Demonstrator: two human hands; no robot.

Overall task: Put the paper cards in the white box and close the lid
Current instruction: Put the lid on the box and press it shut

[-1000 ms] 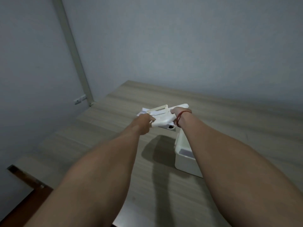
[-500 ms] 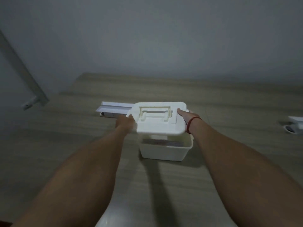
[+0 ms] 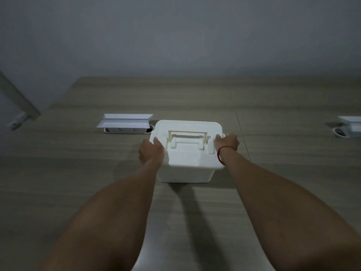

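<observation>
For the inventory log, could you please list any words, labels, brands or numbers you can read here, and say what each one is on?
None can be read.
Lid and box: plain white, no print showing.
Open white case behind the left hand: dark marks on its front edge, too small and blurred to read.
White object at the right edge: no legible text.
Right hand: a plain red band at the wrist, no writing.

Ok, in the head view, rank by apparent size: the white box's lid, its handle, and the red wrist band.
1. Lid, largest; it covers the whole top of the white box.
2. Handle, lying flat on the lid.
3. Red band on the right wrist, smallest.
All sit at similar depth, so the order is safe.
</observation>
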